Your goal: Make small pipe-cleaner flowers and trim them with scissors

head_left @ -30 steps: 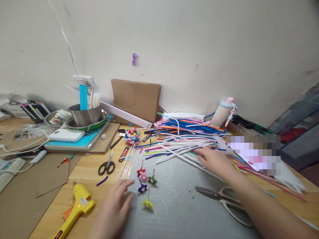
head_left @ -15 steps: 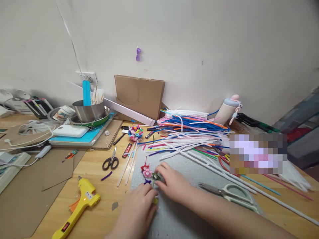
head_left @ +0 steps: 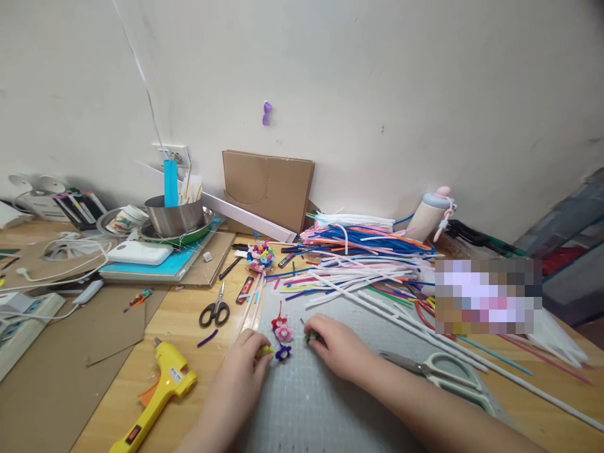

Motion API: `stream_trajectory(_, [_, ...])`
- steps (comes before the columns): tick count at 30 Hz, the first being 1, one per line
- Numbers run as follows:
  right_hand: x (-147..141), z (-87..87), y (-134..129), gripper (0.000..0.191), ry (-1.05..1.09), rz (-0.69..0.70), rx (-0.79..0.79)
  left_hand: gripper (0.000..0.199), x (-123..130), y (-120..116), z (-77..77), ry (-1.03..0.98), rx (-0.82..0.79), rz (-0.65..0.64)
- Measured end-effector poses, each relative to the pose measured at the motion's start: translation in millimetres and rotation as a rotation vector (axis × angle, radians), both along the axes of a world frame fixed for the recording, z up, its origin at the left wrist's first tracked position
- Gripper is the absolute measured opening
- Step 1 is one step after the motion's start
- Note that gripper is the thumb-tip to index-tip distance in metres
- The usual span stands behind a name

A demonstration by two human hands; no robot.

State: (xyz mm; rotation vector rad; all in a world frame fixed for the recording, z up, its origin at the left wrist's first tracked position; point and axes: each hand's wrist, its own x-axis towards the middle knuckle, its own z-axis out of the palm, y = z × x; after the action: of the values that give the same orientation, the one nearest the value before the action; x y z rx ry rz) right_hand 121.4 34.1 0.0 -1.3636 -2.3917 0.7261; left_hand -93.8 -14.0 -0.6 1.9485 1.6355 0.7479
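Note:
My left hand is closed on a small yellow flower, low over the left edge of the grey cutting mat. To its right my right hand pinches a small dark green flower, mostly hidden by the fingers. Between the hands lie a red flower, a pink flower and a dark blue flower, close together on the mat.
A yellow glue gun and black scissors lie at left; green-handled scissors lie right, beside my right forearm. Behind are a colourful ball, heaped pipe cleaners, a metal bowl and a bottle.
My hands have moved apart, the left one leftward with the yellow flower and the right one slightly rightward with the green flower. The dark blue flower now shows fully. The view has shifted slightly.

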Motion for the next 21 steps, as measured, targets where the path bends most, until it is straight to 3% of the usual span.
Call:
stream_trajectory(5, [-8.0, 0.2, -0.6, 0.020, -0.023, 0.033, 0.015, 0.008, 5.3, 5.2, -5.4, 0.008, -0.050, -0.018])
stream_trajectory(9, [-7.4, 7.9, 4.8, 0.019, -0.044, 0.026, 0.038, 0.026, 11.5, 1.8, 0.6, 0.025, -0.081, -0.001])
stream_trajectory(14, [-21.7, 13.2, 26.3, 0.017, -0.088, -0.031, 0.094, 0.032, 22.0, -0.6, 0.5, 0.102, 0.016, 0.012])
stream_trajectory(21, [-48.5, 4.8, 46.8, 0.009, -0.214, -0.045, 0.071, 0.033, 26.1, -6.5, -12.9, 0.090, 0.119, 0.016])
